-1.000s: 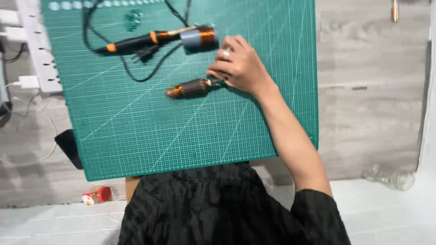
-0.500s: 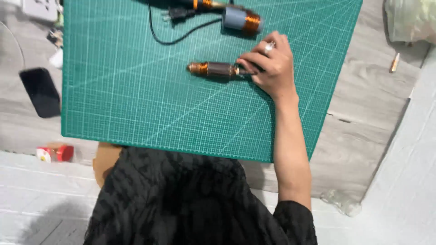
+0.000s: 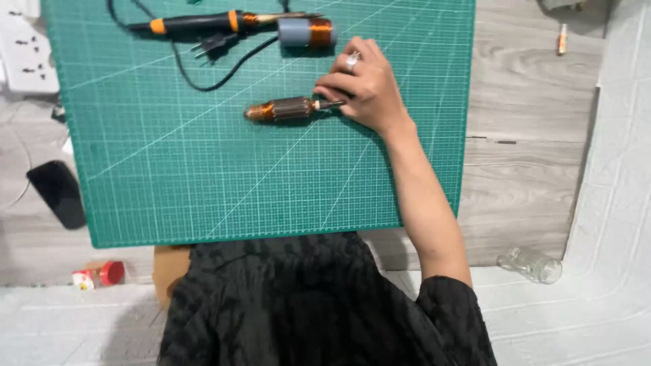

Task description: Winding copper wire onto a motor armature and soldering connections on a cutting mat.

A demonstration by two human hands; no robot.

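Copper-wound motor armature [image 3: 283, 108] lies on its side near the middle of the green cutting mat [image 3: 203, 176], its steel shaft pointing toward the right hand [image 3: 363, 88]. The fingertips of that hand pinch the shaft end, closed narrowly around it, with the palm resting on the mat and a ring on one finger. The left hand is out of sight, so I cannot tell its state.

Just above the armature, near the mat's far edge, sits a grey-and-copper wire coil [image 3: 307, 32], close to the knuckles of the right hand but apart from them. Beside the coil, to its left, lies a black soldering iron with orange bands [image 3: 196, 23], its black cord and plug [image 3: 217, 45] looping across the mat.

The mat rests on a grey wood-grain tabletop [image 3: 522, 135]. At the left edge a white power strip [image 3: 24, 54] shows partly, and a black phone [image 3: 57, 193] lies beside the mat. Near the person's black garment [image 3: 305, 305] stand a small red-capped container [image 3: 100, 274] on the left and a clear glass bottle [image 3: 532, 263] lying on the right.
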